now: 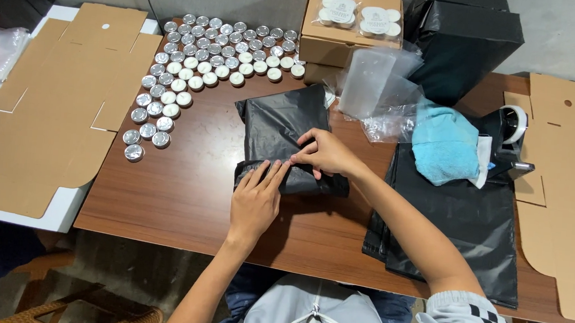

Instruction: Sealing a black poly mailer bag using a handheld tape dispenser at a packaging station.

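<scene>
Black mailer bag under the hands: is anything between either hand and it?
Nothing visible. The left hand lies flat on the folded lower edge of the black mailer bag, and the right hand pinches the fold from above. The tea lights sit apart, up left.

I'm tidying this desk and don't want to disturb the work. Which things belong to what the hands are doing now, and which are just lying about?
In use:
- black plastic mailer bag, being folded
- left hand, pressing flat on the fold
- right hand, pinching the bag's edge

Lying about:
- tealight candles
- flat cardboard blanks
- open candle box
- blue cloth
- tape dispenser
- spare black bags
</scene>
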